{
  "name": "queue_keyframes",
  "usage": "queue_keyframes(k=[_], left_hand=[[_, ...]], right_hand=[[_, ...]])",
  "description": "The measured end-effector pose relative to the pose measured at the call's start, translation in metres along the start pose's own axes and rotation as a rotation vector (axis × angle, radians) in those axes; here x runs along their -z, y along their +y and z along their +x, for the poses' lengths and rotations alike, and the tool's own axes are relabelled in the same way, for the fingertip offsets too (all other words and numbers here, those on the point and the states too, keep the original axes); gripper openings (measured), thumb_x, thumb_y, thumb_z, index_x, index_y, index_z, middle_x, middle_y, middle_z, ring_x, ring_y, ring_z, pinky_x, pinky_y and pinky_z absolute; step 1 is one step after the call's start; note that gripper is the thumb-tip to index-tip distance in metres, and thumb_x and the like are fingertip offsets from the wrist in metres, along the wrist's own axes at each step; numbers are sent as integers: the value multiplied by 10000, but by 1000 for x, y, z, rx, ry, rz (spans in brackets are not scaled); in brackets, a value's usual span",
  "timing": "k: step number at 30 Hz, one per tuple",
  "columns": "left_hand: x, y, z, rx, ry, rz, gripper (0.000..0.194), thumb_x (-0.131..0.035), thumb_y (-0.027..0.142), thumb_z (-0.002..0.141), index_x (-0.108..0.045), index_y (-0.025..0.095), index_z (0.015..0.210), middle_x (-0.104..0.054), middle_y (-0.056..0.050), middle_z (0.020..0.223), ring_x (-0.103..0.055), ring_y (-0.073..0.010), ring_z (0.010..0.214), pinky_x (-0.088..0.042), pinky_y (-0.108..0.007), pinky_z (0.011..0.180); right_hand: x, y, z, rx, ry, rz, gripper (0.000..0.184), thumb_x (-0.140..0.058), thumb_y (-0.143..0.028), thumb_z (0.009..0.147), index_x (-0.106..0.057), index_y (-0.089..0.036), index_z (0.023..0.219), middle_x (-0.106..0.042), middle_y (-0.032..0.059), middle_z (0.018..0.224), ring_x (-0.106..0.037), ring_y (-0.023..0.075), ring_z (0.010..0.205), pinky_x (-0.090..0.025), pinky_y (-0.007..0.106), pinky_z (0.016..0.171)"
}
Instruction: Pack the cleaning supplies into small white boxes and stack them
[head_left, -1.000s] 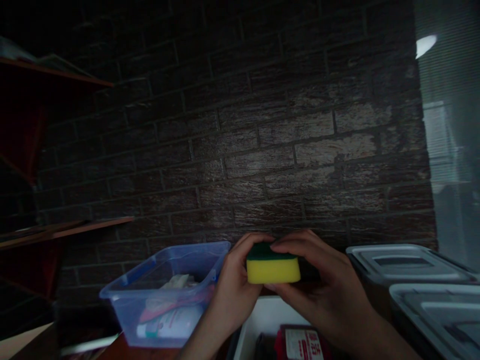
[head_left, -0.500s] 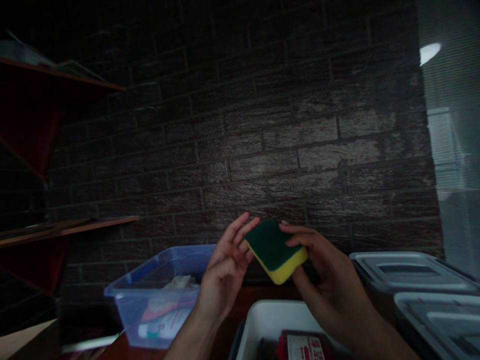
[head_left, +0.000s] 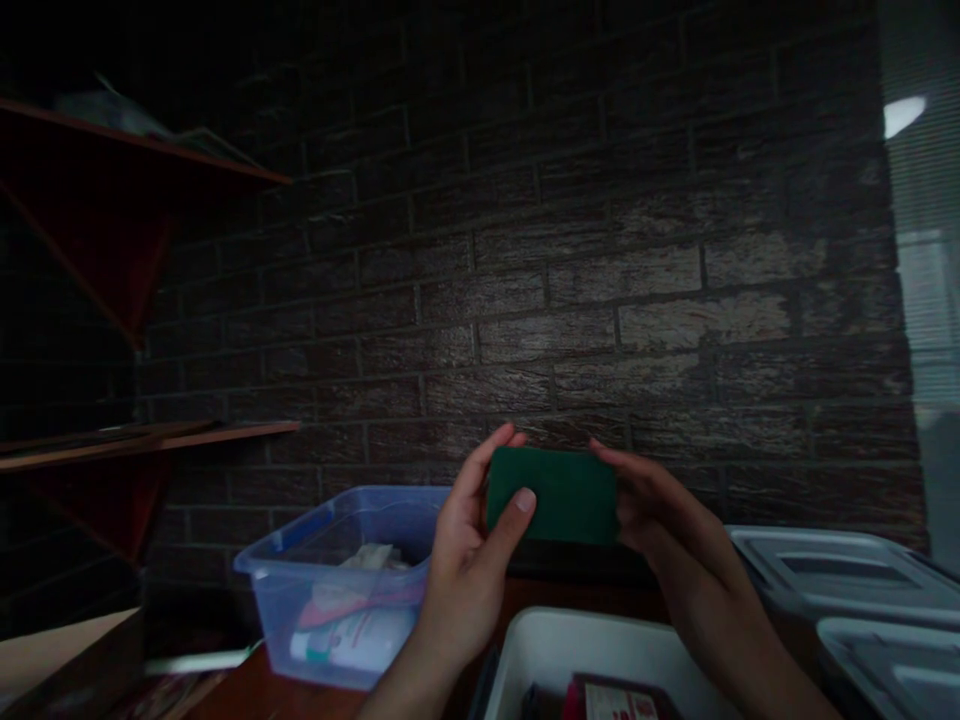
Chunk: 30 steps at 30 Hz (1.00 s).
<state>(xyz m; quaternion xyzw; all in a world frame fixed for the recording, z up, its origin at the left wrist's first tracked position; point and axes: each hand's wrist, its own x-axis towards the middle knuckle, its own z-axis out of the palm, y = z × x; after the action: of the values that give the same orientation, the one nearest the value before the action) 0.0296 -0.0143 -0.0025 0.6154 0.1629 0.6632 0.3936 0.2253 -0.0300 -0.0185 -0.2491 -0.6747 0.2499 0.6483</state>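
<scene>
Nearest, one red package (head_left: 609, 700) is contained in one white bin (head_left: 574, 640); two grey lids (head_left: 832, 575) are seen at right. Handling is judged unfinished: one green-faced sponge (head_left: 574, 500) is held up beyond the bin, neither set down nor released. Its left end is gripped by the fingers of the left hand (head_left: 461, 575); its right end is touched by the right hand (head_left: 675, 540), whose grip, partly hidden, cannot be told. One blue tub (head_left: 274, 610) is placed at left, before a far brick wall (head_left: 525, 300).
</scene>
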Motion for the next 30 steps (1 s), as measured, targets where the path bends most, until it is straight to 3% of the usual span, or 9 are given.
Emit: queue_keyframes(k=[3, 8, 10, 12, 14, 17, 24, 30], left_hand=[[-5, 4, -4, -48, 13, 90, 451, -670, 323, 961, -546, 300, 1393, -546, -70, 1509, -583, -245, 1317, -505, -324, 1041], [-16, 9, -16, -111, -27, 219, 344, -629, 310, 988, -535, 305, 1319, -562, -39, 1454, -537, -223, 1338, -446, -324, 1100], [-18, 9, -20, -124, -39, 274, 313, -592, 315, 1010, -512, 325, 1312, -562, -21, 1427, -518, -210, 1346, -412, -331, 1133], [-20, 8, -24, -102, -25, 347, 288, -567, 350, 1019, -504, 330, 1300, -584, -20, 1347, -562, -197, 1261, -470, -305, 1057], [-21, 8, -27, -32, -11, 388, 300, -549, 419, 1015, -500, 327, 1296, -612, -28, 1211, -633, -183, 1047, -556, -255, 823], [-24, 11, -30, 95, 13, 338, 346, -518, 521, 1001, -500, 321, 1282, -597, -13, 1010, -594, -147, 734, -495, -210, 531], [-31, 20, -32, 170, 86, 224, 362, -488, 579, 992, -558, 258, 1144, -560, 28, 735, -493, -88, 484, -381, -162, 404], [-32, 23, -29, 158, 61, 111, 320, -508, 542, 994, -560, 240, 1084, -603, 20, 785, -489, -49, 395, -343, -142, 357]], right_hand=[[-6, -8, -3, -83, 25, 78, 442, -612, -359, 988, -546, -373, 1425, -528, 45, 1535, -531, 274, 1383, -522, 420, 1069], [-17, -18, -8, -58, -4, 39, 734, -821, -270, 827, -451, -392, 1449, -524, 24, 1513, -554, 245, 1348, -545, 335, 1038], [-17, -19, -8, -39, -1, -18, 703, -822, -270, 826, -461, -390, 1417, -544, 15, 1474, -559, 234, 1329, -539, 324, 1041], [-14, -19, -8, -36, -4, -62, 586, -786, -309, 866, -493, -375, 1369, -584, 18, 1398, -588, 228, 1270, -559, 314, 998], [-11, -19, -9, -41, -3, -91, 437, -713, -366, 930, -522, -362, 1323, -635, 19, 1267, -637, 215, 1154, -587, 303, 916], [-7, -19, -9, -70, 5, -102, 281, -605, -435, 996, -564, -360, 1264, -664, 6, 1081, -669, 179, 942, -598, 261, 758], [-6, -21, -10, -162, 26, -17, 305, -472, -558, 1024, -658, -360, 1162, -671, 14, 1015, -625, 157, 711, -546, 214, 485], [-7, -29, -9, -124, 36, -18, 294, -470, -529, 1035, -698, -366, 1123, -676, 2, 947, -598, 129, 633, -509, 189, 450]])
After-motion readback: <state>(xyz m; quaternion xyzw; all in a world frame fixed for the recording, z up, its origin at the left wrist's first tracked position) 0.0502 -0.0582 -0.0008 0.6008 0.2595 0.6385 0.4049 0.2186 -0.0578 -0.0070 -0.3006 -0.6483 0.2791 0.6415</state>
